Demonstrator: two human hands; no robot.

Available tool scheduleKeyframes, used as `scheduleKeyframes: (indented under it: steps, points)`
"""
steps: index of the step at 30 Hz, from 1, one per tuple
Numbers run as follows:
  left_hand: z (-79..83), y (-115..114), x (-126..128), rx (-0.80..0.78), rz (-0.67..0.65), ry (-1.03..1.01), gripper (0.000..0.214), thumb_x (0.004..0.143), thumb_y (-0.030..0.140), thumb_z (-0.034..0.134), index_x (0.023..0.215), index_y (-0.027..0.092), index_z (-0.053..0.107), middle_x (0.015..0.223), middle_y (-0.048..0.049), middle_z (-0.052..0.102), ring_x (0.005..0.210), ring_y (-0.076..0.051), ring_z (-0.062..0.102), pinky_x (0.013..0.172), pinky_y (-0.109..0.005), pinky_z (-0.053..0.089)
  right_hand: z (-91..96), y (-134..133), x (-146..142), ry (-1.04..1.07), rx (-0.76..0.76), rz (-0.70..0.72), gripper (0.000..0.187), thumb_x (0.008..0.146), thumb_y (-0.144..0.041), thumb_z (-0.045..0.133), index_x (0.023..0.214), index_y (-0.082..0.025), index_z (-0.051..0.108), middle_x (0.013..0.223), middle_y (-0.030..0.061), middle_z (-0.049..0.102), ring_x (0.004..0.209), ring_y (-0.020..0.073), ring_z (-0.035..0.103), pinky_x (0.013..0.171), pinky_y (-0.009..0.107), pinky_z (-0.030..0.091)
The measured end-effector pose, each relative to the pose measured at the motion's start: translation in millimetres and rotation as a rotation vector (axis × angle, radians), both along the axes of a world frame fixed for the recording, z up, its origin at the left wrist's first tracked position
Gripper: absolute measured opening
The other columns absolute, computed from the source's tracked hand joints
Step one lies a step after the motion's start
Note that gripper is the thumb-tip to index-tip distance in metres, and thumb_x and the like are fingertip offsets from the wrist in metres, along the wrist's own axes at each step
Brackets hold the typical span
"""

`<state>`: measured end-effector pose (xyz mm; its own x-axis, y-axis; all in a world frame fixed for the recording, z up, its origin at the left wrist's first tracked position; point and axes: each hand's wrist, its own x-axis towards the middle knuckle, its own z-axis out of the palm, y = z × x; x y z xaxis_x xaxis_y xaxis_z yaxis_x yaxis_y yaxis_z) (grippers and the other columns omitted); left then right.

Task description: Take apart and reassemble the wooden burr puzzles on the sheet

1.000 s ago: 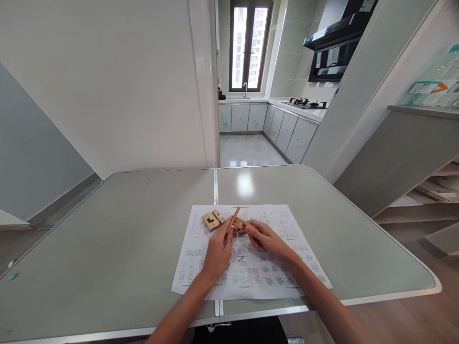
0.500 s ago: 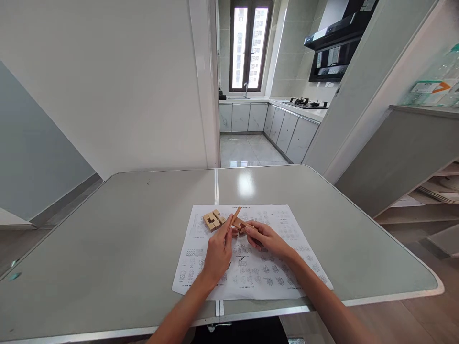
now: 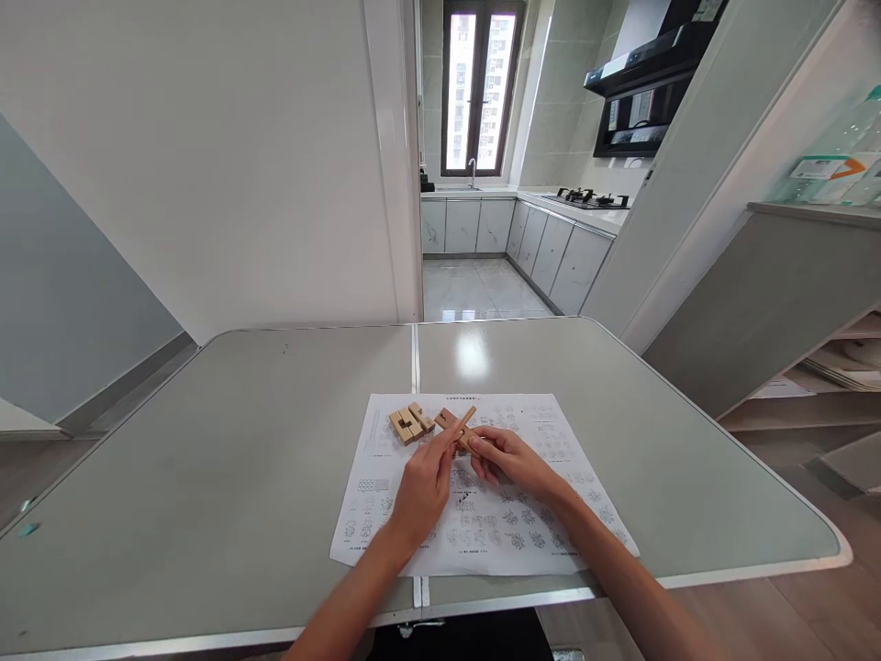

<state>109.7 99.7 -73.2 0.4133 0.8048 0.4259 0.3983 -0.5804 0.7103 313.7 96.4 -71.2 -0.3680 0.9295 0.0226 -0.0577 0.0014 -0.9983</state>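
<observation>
Paper point(image 3: 496, 564), a white sheet covered in small line drawings, lies on a grey-green desk point(image 3: 206, 487) with a metal seam down its middle, and a person's two bare hands work close together just above it. The left hand point(image 3: 425, 482) pinches a slim wooden stick point(image 3: 468, 416), its free end pointing away and to the right. The right hand point(image 3: 506, 456) grips the near end of a flat wooden piece point(image 3: 444, 419), whose far end slants up to the left, so the two cross in an X. Whether they touch at the crossing, or whether more wood is tucked beneath the fingers, I cannot tell. Half a second ago the stick stood further left and hid more of the flat piece; now it has swung right, and that piece's far end (it bears a dark mark or notch, too small to make out) shows plainly. In my judgement this gives a better look at how the two sit against each other, though they do not appear joined. Pale wooden blocks point(image 3: 406, 426) rest near the sheet's top left, just beyond the left hand and apart from both.
</observation>
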Motion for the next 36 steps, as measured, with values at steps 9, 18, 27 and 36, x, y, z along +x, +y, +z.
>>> scheduleKeyframes:
  steps: [9, 18, 27, 36]
  points:
    - [0.3, -3, 1, 0.026, -0.073, 0.052, 0.042, 0.11, 0.024, 0.043, 0.151, 0.03, 0.049, 0.136, -0.0066, 0.071, 0.118, -0.023, 0.07, 0.102, -0.041, 0.057, -9.6, 3, -1, 0.037, 0.008, 0.004, 0.042, 0.1, -0.062, 0.059, 0.097, -0.021, 0.062, 0.074, 0.0006, 0.072, 0.045, 0.0104, 0.054, 0.047, 0.025, 0.033]
    - [-11.1, -5, 3, 0.226, 0.1, 0.14, 0.033, 0.11, 0.024, 0.046, 0.143, 0.025, 0.05, 0.12, -0.0079, 0.076, 0.106, -0.025, 0.075, 0.09, -0.039, 0.063, -10.4, 3, -1, 0.001, 0.001, 0.01, 0.04, 0.101, -0.06, 0.059, 0.101, -0.02, 0.062, 0.081, 0.0018, 0.075, 0.048, 0.0105, 0.058, 0.048, 0.026, 0.035]
    - [-5.0, -7, 5, 0.34, 0.165, 0.177, 0.026, 0.11, 0.021, 0.044, 0.134, 0.021, 0.054, 0.112, -0.0083, 0.079, 0.094, -0.024, 0.077, 0.082, -0.037, 0.062, -10.1, 2, -5, 0.005, -0.018, 0.011, 0.039, 0.101, -0.059, 0.06, 0.095, -0.02, 0.058, 0.082, 0.0039, 0.078, 0.048, 0.0111, 0.06, 0.049, 0.026, 0.036]
    - [-6.9, -6, 4, 0.327, 0.189, 0.196, 0.025, 0.11, 0.023, 0.046, 0.131, 0.021, 0.058, 0.096, -0.0061, 0.08, 0.079, -0.022, 0.077, 0.072, -0.033, 0.058, -10.4, 1, -4, 0.036, -0.025, 0.005, 0.038, 0.1, -0.058, 0.063, 0.095, -0.02, 0.06, 0.083, 0.0041, 0.079, 0.049, 0.0115, 0.06, 0.05, 0.026, 0.038]
